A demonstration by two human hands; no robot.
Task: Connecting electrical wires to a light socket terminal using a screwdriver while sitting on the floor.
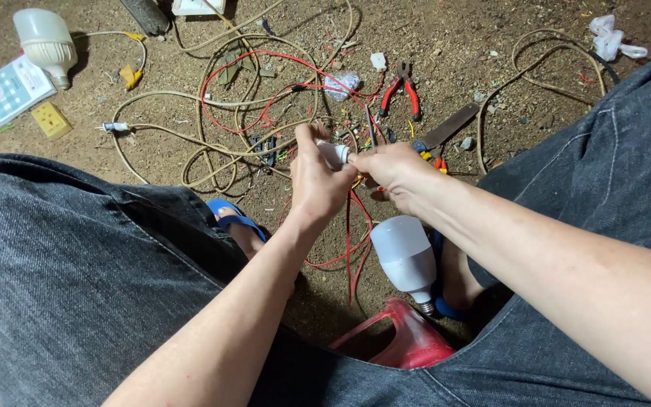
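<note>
We pinched a small white fitting (pixel 334 153) between both hands above the dirt floor (pixel 446 53); left hand (pixel 318 177) gripped its body, right hand (pixel 389 167) pinched its right end, axis running hand to hand.

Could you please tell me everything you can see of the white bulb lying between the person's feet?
The bulb is a large white one with a smooth, matte, plastic-looking dome that narrows to a paler collar and a metal screw base. It is unlit and looks intact. It lies tilted on the dirt ground, dome up in the picture, base down toward a red plastic stool, which it seems to touch. Red wire runs just beside it. Neither hand touches it.
</note>
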